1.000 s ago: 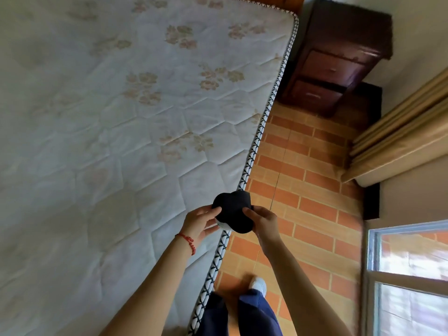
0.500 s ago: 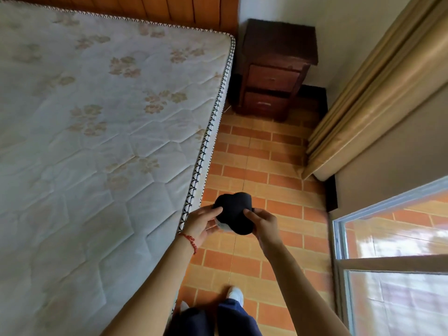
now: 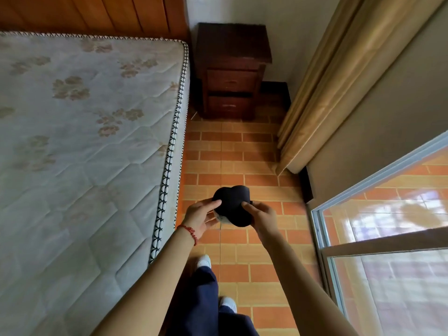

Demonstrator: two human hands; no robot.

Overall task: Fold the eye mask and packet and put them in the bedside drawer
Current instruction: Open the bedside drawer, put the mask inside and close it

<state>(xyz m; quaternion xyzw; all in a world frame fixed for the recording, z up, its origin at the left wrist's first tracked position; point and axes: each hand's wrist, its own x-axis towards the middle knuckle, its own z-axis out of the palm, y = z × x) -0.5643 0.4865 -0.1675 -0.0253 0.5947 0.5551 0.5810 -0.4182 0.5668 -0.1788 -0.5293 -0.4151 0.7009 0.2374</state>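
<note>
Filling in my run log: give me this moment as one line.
left hand: holds eye mask | right hand: holds eye mask | packet: beneath mask | bedside drawer: shut, ahead

Single head-worn view, looking steeply down and forward along the floor between mattress and window, near the hands.

A home bedroom: bare mattress, wooden headboard, bedside cabinet, curtain.
</note>
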